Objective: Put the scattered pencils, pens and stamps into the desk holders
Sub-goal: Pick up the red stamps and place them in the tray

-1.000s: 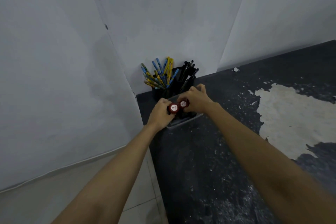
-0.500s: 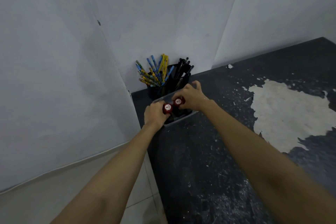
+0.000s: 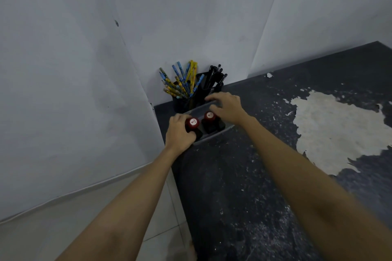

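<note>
Two red-topped stamps stand side by side in a shallow grey tray (image 3: 227, 129) at the desk's back left corner. My left hand (image 3: 178, 133) grips the left stamp (image 3: 192, 123) with its fingers curled round it. The right stamp (image 3: 209, 116) stands free in the tray. My right hand (image 3: 228, 108) hovers just above and to the right of it, fingers spread and loose, holding nothing. Behind the tray, one black holder has blue and yellow pencils (image 3: 182, 82) in it, and a second has black pens (image 3: 214, 78).
The dark desk top (image 3: 244, 176) is scuffed, with a large pale patch (image 3: 335, 131) where the surface has peeled on the right. White walls close in behind and to the left. The desk's left edge drops to a tiled floor (image 3: 63, 229).
Both stamps have come down into the tray. My right hand has let go of the right stamp and opened above it. My left hand still holds the left one.
</note>
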